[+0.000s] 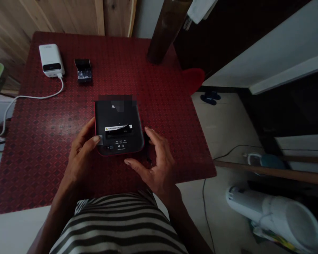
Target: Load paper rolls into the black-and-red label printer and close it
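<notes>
A flat black box-shaped device (119, 118) with rounded corners and a red edge is in front of me over the red table. White print, small icons and a white label strip show on its top. A dark strip (122, 129) sticks up at a slant from a slot in its lower half. My left hand (81, 151) grips the device's left side, thumb on the top near a small clear tab (99, 140). Just off the lower right corner, my right hand (157, 160) has thumb and fingers spread, holding nothing that I can see.
On the patterned red tabletop (69, 116) stand a white power bank-like device (50, 60) with a white cable (37, 97) and a small open black case (83, 71). A brown post (164, 31) rises at the back. A white cylinder (272, 215) lies at right.
</notes>
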Demonstrator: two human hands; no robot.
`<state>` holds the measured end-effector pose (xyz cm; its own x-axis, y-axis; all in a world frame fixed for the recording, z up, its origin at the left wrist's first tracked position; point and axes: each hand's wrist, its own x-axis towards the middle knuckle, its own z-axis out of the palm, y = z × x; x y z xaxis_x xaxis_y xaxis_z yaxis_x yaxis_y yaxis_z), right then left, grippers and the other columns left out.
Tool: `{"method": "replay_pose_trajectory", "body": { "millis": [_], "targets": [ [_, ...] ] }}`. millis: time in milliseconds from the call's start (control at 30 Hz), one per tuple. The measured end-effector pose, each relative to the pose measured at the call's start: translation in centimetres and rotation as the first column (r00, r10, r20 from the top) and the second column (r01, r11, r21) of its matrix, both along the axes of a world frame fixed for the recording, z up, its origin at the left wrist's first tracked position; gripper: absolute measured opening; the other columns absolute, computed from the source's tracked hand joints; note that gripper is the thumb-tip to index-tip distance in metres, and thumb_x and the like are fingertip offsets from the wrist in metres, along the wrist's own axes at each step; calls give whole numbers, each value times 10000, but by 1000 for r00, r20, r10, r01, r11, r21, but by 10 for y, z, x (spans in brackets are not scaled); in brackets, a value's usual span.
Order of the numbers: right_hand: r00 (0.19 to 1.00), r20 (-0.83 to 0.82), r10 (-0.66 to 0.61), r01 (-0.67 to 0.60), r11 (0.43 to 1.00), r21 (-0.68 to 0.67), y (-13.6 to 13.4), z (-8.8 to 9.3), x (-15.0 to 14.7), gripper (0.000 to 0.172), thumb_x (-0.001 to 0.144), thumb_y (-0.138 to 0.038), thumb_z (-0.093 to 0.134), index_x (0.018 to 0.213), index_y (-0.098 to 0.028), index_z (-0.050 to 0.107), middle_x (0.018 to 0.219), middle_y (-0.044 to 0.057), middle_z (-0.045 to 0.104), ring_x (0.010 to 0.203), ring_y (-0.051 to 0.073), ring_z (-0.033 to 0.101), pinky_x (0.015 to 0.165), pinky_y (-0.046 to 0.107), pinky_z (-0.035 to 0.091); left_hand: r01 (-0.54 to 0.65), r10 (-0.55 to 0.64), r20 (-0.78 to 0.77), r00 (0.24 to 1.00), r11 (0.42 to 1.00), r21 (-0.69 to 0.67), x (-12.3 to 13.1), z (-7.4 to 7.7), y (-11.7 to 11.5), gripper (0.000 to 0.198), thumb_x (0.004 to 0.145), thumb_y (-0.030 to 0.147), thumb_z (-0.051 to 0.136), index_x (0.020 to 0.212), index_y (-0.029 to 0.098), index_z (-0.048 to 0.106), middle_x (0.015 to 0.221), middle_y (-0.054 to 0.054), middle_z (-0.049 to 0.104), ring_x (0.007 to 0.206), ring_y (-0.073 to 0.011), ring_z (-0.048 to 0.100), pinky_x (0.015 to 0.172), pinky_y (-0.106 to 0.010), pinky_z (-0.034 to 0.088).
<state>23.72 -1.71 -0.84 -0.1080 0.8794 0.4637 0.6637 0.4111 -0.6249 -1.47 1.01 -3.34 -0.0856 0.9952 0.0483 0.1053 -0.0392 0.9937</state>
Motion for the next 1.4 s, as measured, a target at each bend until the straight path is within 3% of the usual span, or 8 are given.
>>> {"method": "replay_pose_trajectory", "body": {
  "millis": [233,533,867,1133,1300,1400],
  "targets": [
    [1000,7,-22,22,1000,22,4,-13,-4,656,1126,-390,867,1706,-263,589,1373,156,870,1249,343,854,1080,555,741,-24,40,112,993,989,-143,-2,4,1,661,1007,573,890,1626,364,794,1645,-80,792,1636,-439,673,1380,-669,554],
    [999,22,-37,38,999,-15,5,-13,-2,619,1095,-431,917,1622,-256,645,1300,135,895,1201,342,874,1064,545,738,-26,37,84,996,991,-130,4,9,-1,541,1062,475,794,1589,351,805,1541,-74,844,1570,-419,731,1312,-639,628],
    [1000,-9,15,-15,1000,8,9,-10,3,621,1094,-481,909,1616,-237,675,1235,121,894,1145,326,867,1039,504,738,-105,146,159,976,965,-242,15,25,0,539,976,372,828,1507,286,862,1470,-65,877,1508,-383,769,1337,-547,608],
    [1000,-17,4,-4,1000,-7,8,-11,1,579,1120,-493,875,1611,-257,679,1231,115,899,1119,326,873,1015,517,742,-120,139,90,986,975,-189,15,16,0,548,977,439,824,1510,314,839,1542,-77,841,1514,-405,754,1270,-560,638],
    [999,47,17,-17,1000,-9,13,7,13,622,1120,-661,817,1561,-232,724,1335,151,892,1264,372,850,1092,575,714,-147,157,65,985,978,-145,18,7,-3,668,998,550,789,1623,311,775,1618,-86,797,1550,-443,713,1332,-647,564],
    [996,50,79,-80,997,19,30,29,15,324,1199,-397,763,1468,-218,797,1284,123,911,1229,317,848,1104,500,697,-148,153,45,987,984,-95,19,2,-7,669,1043,652,786,1636,343,771,1646,-71,784,1573,-438,696,1339,-633,561]
  ]
}}
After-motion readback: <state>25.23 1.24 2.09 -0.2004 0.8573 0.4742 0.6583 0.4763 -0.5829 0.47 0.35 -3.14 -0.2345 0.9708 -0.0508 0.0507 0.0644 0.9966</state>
